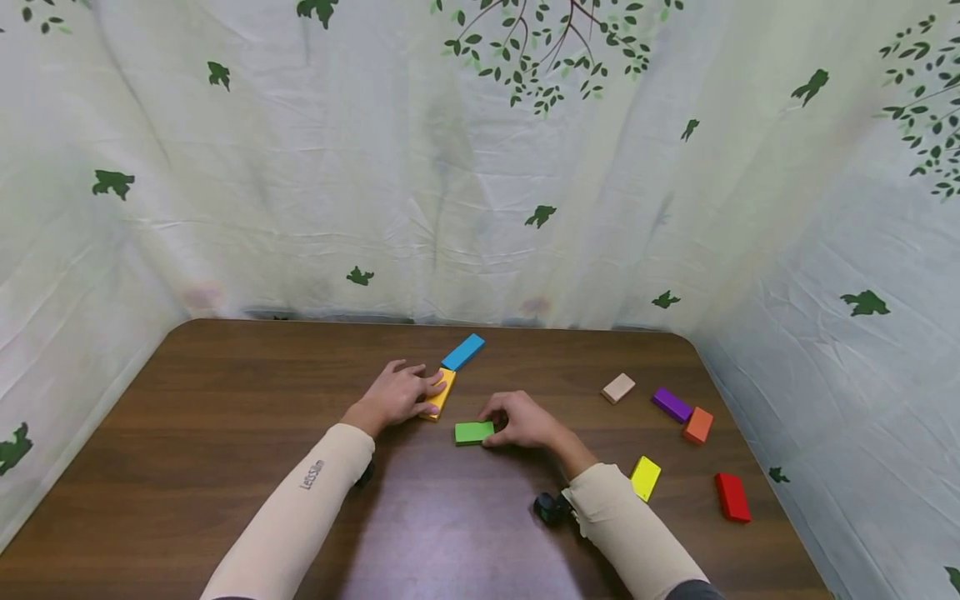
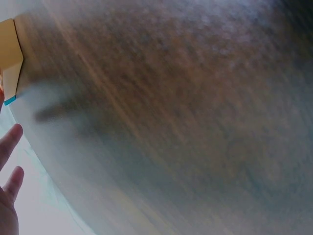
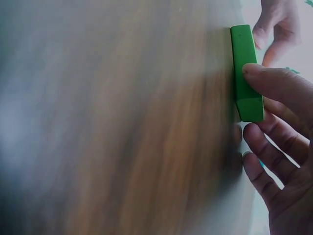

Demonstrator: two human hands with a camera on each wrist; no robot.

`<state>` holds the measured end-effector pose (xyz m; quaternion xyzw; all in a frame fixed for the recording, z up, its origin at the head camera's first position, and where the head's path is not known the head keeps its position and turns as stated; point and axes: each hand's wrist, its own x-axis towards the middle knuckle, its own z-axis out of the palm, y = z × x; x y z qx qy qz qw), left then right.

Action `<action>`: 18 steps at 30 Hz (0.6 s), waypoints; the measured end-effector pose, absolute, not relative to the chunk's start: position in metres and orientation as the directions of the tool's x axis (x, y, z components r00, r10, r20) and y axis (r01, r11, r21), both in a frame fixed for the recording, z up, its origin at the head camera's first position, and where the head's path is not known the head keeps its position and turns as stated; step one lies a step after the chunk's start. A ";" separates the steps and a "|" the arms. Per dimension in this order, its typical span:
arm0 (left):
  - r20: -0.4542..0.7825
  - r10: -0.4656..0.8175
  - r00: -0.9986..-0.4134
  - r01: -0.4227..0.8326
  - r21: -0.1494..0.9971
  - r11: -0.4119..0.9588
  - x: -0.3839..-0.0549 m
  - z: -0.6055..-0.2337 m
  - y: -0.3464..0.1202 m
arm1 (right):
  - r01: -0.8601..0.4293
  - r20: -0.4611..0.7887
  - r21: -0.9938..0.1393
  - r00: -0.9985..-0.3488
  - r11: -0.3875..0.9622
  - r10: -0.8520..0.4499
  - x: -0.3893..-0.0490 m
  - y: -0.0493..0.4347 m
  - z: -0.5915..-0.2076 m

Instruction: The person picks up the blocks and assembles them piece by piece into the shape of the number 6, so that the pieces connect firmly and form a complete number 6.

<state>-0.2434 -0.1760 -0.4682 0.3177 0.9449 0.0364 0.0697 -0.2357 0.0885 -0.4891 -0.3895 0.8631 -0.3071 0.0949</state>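
Note:
Toward the middle of the table, my left hand (image 1: 396,392) rests its thumb and a finger across the top of an orange-yellow block (image 1: 447,382). Its other fingers (image 2: 11,142) are spread in the left wrist view. A blue block (image 1: 463,352) lies end to end beyond the orange-yellow one, slightly angled. My right hand (image 1: 522,421) pinches a green block (image 1: 472,432) by its right end, between thumb and fingers. In the right wrist view the thumb lies on the side of the green block (image 3: 244,54), low at the tabletop.
Off to the right lie a pale wooden block (image 1: 618,387), a purple block (image 1: 671,405), an orange block (image 1: 698,425), a yellow block (image 1: 646,477) beside my right sleeve, and a red block (image 1: 732,497) near the table's right edge. White leaf-patterned curtains (image 1: 450,250) surround the brown table (image 1: 247,400).

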 end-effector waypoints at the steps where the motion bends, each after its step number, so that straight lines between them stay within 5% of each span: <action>1: -0.109 0.606 -0.788 0.596 0.114 0.795 -0.243 -0.468 -0.176 | -0.611 0.068 -0.602 -0.680 0.514 -0.730 -0.236 0.087 -0.489; 18: -0.103 0.609 -0.786 0.599 0.115 0.792 -0.243 -0.466 -0.176 | -0.608 0.058 -0.604 -0.678 0.515 -0.733 -0.237 0.063 -0.489</action>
